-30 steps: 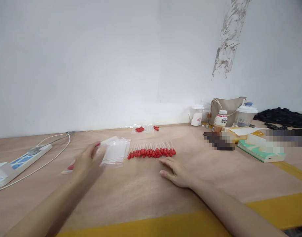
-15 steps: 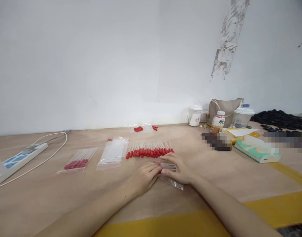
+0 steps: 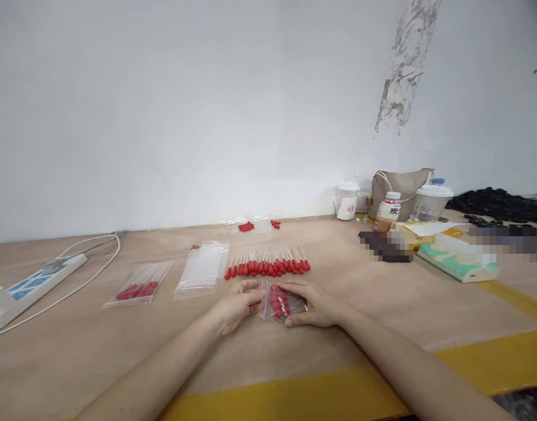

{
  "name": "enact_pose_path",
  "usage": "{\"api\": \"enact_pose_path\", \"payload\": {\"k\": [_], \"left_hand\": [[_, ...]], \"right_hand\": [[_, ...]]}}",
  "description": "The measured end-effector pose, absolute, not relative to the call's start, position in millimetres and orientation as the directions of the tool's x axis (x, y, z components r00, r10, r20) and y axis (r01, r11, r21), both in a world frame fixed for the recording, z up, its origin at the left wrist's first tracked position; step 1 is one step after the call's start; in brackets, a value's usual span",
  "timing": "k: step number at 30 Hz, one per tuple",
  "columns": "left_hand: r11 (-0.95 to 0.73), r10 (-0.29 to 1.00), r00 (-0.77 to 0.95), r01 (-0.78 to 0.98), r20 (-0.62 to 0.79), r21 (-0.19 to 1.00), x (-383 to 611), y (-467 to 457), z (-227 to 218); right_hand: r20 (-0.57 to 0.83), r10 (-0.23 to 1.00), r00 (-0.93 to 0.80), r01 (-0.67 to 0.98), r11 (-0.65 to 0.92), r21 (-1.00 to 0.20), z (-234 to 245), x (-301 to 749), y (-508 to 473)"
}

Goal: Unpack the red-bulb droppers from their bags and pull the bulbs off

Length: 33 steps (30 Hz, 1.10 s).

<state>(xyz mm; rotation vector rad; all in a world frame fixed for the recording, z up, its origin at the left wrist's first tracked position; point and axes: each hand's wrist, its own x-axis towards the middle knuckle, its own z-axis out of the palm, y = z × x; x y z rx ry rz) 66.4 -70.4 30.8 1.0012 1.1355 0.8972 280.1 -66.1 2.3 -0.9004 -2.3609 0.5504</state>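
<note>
A clear zip bag (image 3: pixel 272 317) lies flat in front of me with red-tipped sticks (image 3: pixel 279 299) inside, their red ends towards the left. My right hand (image 3: pixel 316 301) grips its right part, fingers across the top and thumb along the near edge, hiding the stick ends. At the bag's left, zip-strip edge, the fingertips of my left hand (image 3: pixel 237 304) hold the plastic, with the other fingers loosely curled. Just beyond both hands runs a row of loose red-tipped sticks (image 3: pixel 268 268), tips towards me.
To the left lie a stack of flat clear bags (image 3: pixel 202 270), a filled bag (image 3: pixel 139 286) and a white power strip (image 3: pixel 35 289) with its cable. Another bag (image 3: pixel 262 226) with red pieces rests by the wall. A bottle (image 3: pixel 388 213), lidded cups and a tissue pack (image 3: pixel 459 258) stand right.
My left hand has drawn left, from on top of the red ends to the bag's edge. The red ends and zip strip now show. My right hand stays on the bag.
</note>
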Motion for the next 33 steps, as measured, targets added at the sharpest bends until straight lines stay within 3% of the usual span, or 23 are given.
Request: {"api": "enact_pose_path", "payload": {"k": [5, 12, 17, 21, 27, 33], "left_hand": [[0.354, 0.880, 0.326, 0.035, -0.345, 0.935, 64, -68, 32], [0.362, 0.885, 0.306, 0.025, -0.351, 0.932, 65, -64, 30], [0.339, 0.893, 0.321, -0.014, -0.317, 0.941, 65, -63, 25], [0.328, 0.888, 0.343, -0.008, -0.305, 0.945, 64, -62, 20], [0.255, 0.865, 0.445, 0.004, -0.230, 0.967, 63, -63, 20], [0.309, 0.847, 0.472, -0.067, -0.243, 0.949, 58, -63, 22]], "right_hand": [[0.346, 0.701, -0.624, 0.485, 0.694, -0.532, 1, 278, -65], [0.369, 0.683, -0.630, 0.475, 0.715, -0.514, 1, 277, -67], [0.491, 0.687, -0.536, 0.483, 0.727, -0.489, 2, 269, -70], [0.587, 0.613, -0.529, 0.482, 0.786, -0.387, 14, 259, -67], [0.390, 0.487, -0.782, 0.444, 0.873, -0.201, 39, 246, -49], [0.315, 0.447, -0.838, 0.378, 0.890, -0.257, 46, 234, -37]]}}
